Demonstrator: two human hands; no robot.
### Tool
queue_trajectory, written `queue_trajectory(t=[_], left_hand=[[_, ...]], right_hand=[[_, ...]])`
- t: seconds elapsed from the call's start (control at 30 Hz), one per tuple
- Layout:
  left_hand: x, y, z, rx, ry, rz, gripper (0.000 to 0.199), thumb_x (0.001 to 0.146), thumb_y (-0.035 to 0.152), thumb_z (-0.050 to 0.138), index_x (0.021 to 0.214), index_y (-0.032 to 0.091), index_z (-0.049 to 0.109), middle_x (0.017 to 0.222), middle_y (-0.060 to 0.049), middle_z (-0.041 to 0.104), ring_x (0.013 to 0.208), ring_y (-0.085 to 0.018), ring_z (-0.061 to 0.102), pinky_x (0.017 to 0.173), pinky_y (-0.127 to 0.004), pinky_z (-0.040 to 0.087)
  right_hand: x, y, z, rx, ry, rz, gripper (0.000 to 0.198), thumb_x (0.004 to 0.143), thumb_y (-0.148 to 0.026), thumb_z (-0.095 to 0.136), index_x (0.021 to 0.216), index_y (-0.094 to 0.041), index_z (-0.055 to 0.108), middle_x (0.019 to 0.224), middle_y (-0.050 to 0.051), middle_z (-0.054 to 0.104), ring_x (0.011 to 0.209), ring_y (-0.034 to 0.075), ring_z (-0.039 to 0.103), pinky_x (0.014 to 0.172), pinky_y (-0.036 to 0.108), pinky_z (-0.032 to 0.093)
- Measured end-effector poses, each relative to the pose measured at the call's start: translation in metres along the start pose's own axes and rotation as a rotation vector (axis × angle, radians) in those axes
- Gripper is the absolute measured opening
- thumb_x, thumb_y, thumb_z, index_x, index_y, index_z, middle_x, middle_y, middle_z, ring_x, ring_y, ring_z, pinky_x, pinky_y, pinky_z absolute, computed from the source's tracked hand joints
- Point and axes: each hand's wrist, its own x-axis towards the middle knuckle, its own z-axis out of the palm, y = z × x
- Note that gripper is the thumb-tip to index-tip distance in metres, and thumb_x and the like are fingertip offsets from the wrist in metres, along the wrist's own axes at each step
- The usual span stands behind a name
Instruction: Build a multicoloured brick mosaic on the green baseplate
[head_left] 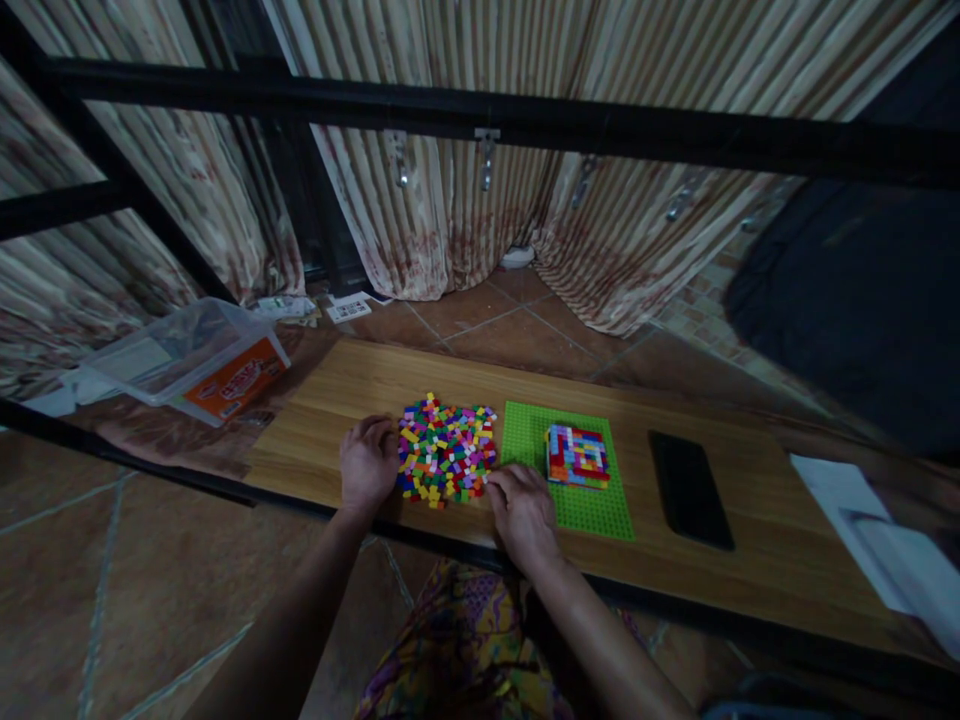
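While the wooden bench (pixel 300 430) carries the bricks, we see the green baseplate (pixel 589 508) lying flat on it, presumably to keep what stands on its studs steady. Just beside, the loose brick pile (pixel 446 450) spreads between the hands, seemingly for easy reach from both sides. The brick build (pixel 577 457) sits on the baseplate. The left hand (pixel 366 465) curls its fingers at the pile's left edge; the right hand (pixel 523 508) bunches its fingers narrowly at the near right edge, though in this dimness we cannot tell whether either grips a brick.
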Motion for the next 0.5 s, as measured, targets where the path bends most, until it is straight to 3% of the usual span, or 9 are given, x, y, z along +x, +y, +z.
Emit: queue_trajectory(t=[0.23,0.5], left_hand=[[0.001,-0.005,0.002,-0.003,0.032,0.048,0.024,0.083,0.025,0.047,0.088,0.018,0.069,0.103,-0.010,0.068,0.096,-0.026,0.062,0.090,-0.040,0.048],[0.002,-0.006,0.002,0.022,0.020,0.047,0.024,0.083,0.027,0.047,0.089,0.018,0.069,0.104,-0.009,0.068,0.097,-0.026,0.061,0.090,-0.041,0.048]], right_hand=[[-0.010,0.008,-0.030,0.310,0.198,0.150,0.020,0.091,-0.023,0.050,0.093,-0.023,0.069,0.094,0.005,0.064,0.086,0.016,0.062,0.078,0.029,0.049],[-0.018,0.070,-0.083,0.463,0.487,0.468,0.022,0.076,-0.039,0.068,0.084,-0.019,0.072,0.089,0.006,0.066,0.086,0.020,0.064,0.077,0.034,0.052]])
